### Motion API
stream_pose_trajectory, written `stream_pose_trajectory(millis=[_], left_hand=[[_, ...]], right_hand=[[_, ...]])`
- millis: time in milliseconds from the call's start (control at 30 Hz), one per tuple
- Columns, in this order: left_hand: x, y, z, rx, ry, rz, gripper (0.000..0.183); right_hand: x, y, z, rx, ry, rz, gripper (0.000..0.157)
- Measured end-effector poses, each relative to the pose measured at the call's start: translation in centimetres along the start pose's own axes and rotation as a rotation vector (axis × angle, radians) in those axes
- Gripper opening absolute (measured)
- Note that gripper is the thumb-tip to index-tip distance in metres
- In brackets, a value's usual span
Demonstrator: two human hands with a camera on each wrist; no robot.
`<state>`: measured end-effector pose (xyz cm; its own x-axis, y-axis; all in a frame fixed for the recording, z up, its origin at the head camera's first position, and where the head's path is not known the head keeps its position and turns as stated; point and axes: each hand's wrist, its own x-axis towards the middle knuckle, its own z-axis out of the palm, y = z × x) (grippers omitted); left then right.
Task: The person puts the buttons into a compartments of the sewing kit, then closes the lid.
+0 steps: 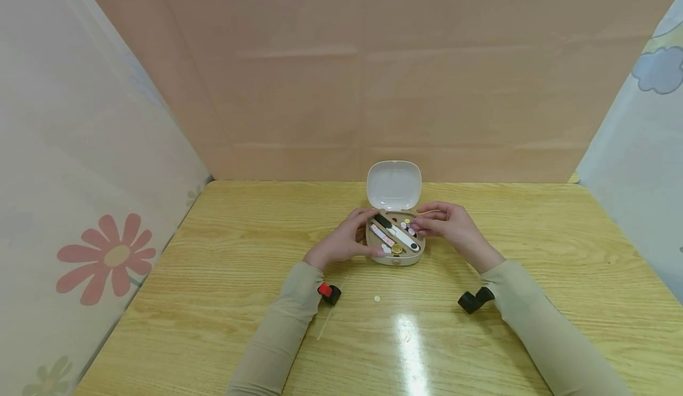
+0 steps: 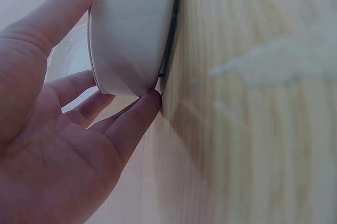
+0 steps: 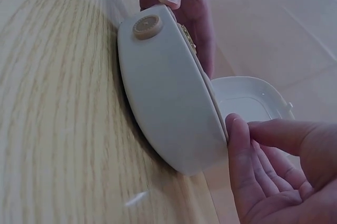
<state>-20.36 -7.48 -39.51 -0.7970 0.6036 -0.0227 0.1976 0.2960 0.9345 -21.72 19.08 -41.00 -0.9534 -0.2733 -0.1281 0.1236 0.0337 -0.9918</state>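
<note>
A white sewing box (image 1: 396, 260) stands on the table with its lid (image 1: 393, 186) raised at the back. My left hand (image 1: 344, 240) grips the box's left side, thumb at the front rim and fingers along the side and back. My right hand (image 1: 450, 225) is at the right rim, over a compartment of small coloured buttons (image 1: 407, 222). In the right wrist view, the right hand's thumb and index fingertips (image 3: 238, 124) meet beside the rim; I cannot tell whether something small is between them. A seam ripper-like white tool with a black end (image 1: 397, 233) lies diagonally inside.
Left of that tool lie a pink-and-white strip (image 1: 382, 235) and a round gold piece (image 1: 397, 248). A small pale button (image 1: 377, 298) lies on the wooden table (image 1: 240, 277) in front of the box. A pinkish backdrop (image 1: 299, 105) rises behind the table.
</note>
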Motion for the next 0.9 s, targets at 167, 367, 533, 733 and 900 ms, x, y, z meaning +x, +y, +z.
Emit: stream_pose_trajectory(millis=[167, 367, 533, 733, 900], left_hand=[[-0.1, 0.1, 0.0, -0.001, -0.001, 0.001, 0.088], [-0.1, 0.1, 0.1, 0.006, 0.007, 0.003, 0.088], [-0.1, 0.1, 0.0, 0.0, 0.009, 0.002, 0.087], [-0.1, 0.1, 0.0, 0.0, 0.009, -0.005, 0.088], [-0.1, 0.1, 0.0, -0.003, 0.006, -0.006, 0.088]], right_hand=[[-0.3, 0.0, -0.1, 0.011, -0.025, -0.026, 0.041], [-0.6, 0.0, -0.1, 0.001, -0.04, -0.053, 0.039], [-0.9, -0.1, -0.1, -0.01, -0.042, -0.055, 0.037], [-1.5, -0.3, 0.3, -0.018, -0.052, -0.06, 0.039], [-2.2, -0.6, 0.5, -0.02, -0.068, -0.068, 0.039]])
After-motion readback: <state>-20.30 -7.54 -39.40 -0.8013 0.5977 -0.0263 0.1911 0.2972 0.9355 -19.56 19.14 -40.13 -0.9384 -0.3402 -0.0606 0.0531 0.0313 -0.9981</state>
